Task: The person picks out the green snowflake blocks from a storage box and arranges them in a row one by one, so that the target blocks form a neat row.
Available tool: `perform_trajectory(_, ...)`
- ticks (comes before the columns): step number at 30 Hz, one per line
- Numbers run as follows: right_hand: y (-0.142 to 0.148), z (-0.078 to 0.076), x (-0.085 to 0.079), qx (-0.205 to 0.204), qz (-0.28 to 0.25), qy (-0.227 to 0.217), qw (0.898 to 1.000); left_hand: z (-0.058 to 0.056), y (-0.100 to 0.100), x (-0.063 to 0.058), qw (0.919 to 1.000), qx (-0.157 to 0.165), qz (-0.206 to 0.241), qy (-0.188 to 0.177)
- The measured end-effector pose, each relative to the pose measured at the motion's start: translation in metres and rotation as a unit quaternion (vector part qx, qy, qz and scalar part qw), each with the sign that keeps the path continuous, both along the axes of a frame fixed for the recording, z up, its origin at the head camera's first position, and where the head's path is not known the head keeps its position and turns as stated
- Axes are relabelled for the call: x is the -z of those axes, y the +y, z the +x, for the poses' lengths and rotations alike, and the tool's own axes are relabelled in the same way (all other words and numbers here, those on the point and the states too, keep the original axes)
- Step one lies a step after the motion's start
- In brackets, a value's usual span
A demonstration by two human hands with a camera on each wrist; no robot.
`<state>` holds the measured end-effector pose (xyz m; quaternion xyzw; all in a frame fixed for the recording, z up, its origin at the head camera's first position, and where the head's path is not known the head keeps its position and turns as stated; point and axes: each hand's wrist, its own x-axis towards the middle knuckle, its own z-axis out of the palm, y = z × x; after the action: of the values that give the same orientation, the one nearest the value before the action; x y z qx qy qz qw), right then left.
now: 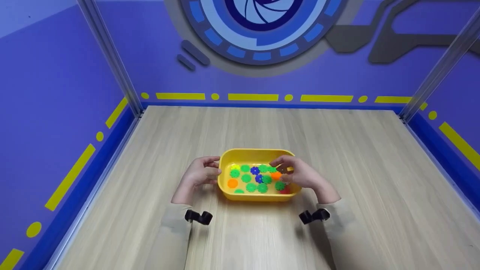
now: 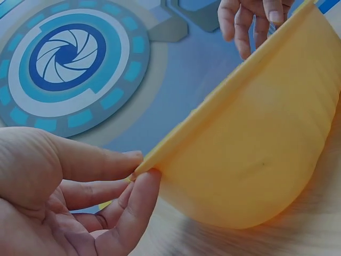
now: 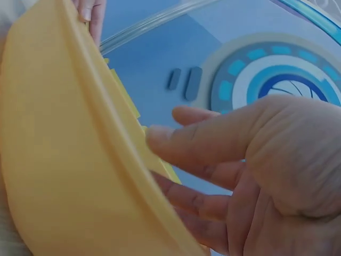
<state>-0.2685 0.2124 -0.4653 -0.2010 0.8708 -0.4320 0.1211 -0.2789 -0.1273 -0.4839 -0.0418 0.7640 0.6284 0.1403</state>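
The left grip (image 1: 198, 173) pinches a yellow tub (image 1: 258, 197) (coloured discs (image 1: 246, 178) inside).

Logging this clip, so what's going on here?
A person's left hand pinches the rim of a yellow tub on a wooden table. Their right hand is at the opposite end, fingers over the inside. Small notched discs, mostly green, lie scattered across the tub's bottom.
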Motion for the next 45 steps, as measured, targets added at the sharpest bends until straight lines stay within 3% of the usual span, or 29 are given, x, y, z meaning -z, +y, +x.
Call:
perform_trajectory(10,-0.019,0.005,0.005,0.007,0.139,0.056,0.989,0.0,0.0,0.0,1.0,-0.004,0.003,-0.003)
perform_trajectory(17,-0.03,0.008,0.01,0.035,0.232,0.091,0.968,-0.001,0.0,0.0,1.0,0.003,0.0,-0.002)
perform_trajectory(22,-0.035,0.008,0.013,0.035,0.274,0.112,0.954,-0.001,0.001,-0.001,1.0,0.004,-0.007,-0.002)
perform_trajectory(26,-0.037,0.008,0.013,0.032,0.285,0.111,0.951,0.0,0.001,-0.001,1.0,0.003,-0.004,-0.001)
perform_trajectory(38,-0.033,0.009,0.011,0.023,0.258,0.111,0.959,0.0,-0.001,0.001,1.0,0.008,-0.005,-0.002)
perform_trajectory(45,-0.017,0.01,-0.006,0.007,0.176,0.094,0.98,0.0,0.0,0.0,1.0,-0.001,0.004,0.001)
